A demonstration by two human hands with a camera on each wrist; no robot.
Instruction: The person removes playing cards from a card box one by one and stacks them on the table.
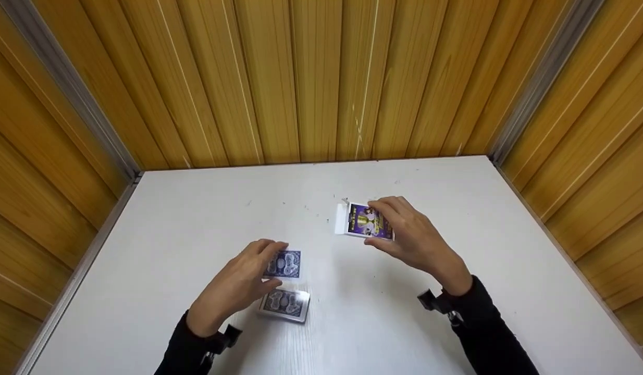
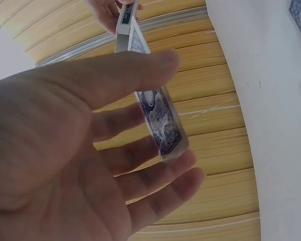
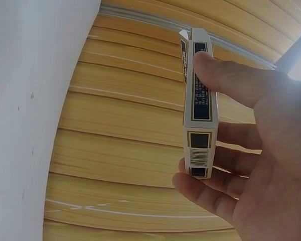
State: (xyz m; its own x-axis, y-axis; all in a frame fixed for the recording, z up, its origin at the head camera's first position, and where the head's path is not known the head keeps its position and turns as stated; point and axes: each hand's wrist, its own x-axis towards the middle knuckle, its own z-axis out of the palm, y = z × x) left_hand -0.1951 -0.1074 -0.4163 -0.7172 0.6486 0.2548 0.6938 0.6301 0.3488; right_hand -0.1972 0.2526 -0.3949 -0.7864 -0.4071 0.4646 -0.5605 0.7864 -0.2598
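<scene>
My left hand pinches a blue-backed playing card between thumb and fingers. Whether more cards lie behind it I cannot tell. In the left wrist view the card passes under the thumb, with the fingers behind it. A stack of blue-backed playing cards lies on the table just below that hand. Up and to the right, my right hand grips a card box with a purple front and a gold trophy picture. Its white flap stands out on the left. In the right wrist view the box shows a dark side panel and a barcode.
Both hands are over a white table with small dark marks. Wood-patterned panels close off the back and both sides, with grey metal posts at the corners. Black sleeves carry wrist cameras.
</scene>
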